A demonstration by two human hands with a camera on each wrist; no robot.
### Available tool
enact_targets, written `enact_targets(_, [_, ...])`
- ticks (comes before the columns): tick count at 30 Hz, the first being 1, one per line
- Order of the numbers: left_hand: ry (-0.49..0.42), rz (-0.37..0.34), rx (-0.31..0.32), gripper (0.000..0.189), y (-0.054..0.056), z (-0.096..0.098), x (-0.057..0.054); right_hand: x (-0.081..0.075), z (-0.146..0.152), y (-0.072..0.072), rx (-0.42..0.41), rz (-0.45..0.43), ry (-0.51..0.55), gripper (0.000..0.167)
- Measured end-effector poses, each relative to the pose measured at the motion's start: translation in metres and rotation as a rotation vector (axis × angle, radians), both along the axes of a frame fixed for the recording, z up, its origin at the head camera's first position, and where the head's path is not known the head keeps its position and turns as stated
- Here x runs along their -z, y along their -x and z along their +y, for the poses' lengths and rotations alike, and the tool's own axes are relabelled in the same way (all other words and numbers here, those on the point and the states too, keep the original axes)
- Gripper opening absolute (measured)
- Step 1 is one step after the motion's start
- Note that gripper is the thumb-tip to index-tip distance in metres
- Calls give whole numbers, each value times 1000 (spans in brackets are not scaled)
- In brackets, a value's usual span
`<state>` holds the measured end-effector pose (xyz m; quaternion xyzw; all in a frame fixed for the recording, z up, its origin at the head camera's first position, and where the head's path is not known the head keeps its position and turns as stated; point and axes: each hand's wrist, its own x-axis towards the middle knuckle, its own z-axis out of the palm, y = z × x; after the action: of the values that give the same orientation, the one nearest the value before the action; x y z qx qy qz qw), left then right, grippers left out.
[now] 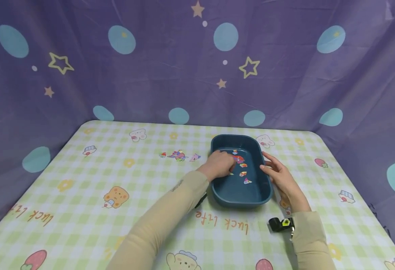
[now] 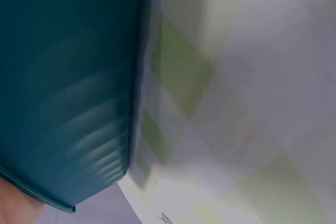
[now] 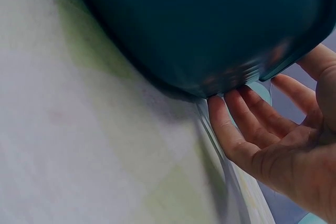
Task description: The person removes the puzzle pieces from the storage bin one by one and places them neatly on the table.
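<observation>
A deep blue-green plastic bin (image 1: 241, 193) with rounded corners stands on the table. Small colourful paper-like cutouts (image 1: 243, 174) are scattered across its floor. My left hand (image 1: 219, 164) reaches over the bin's left rim with its fingers pointing down inside; the fingertips and anything between them are hidden. Only a bit of that hand (image 2: 18, 205) shows past the rim in the left wrist view. At the right side, my right hand (image 1: 282, 178) holds the bin by its rim, thumb at the edge and fingers (image 3: 247, 116) against the outer wall.
More colourful cutouts (image 1: 178, 155) lie on the table left of the bin. A green-and-white checked cloth (image 1: 82, 180) with cartoon prints covers the table. Behind it hangs a purple curtain (image 1: 170, 75). A black wrist device (image 1: 280, 224) sits by my right sleeve.
</observation>
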<state>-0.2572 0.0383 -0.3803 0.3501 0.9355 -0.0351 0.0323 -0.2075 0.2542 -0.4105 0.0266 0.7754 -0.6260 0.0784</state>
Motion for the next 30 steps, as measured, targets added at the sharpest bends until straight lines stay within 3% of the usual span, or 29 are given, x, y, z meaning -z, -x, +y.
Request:
enact_targets(10, [-5, -5, 17, 9, 1, 1, 1, 0, 0, -1, -1, -1, -11, 61])
enact_targets(23, [-117, 14, 27, 6, -1, -3, -1, 2, 0, 0, -7, 15, 1, 61])
enact_targets(30, [-172, 0, -8, 12, -2, -2, -2, 2, 0, 0, -8, 19, -3, 61])
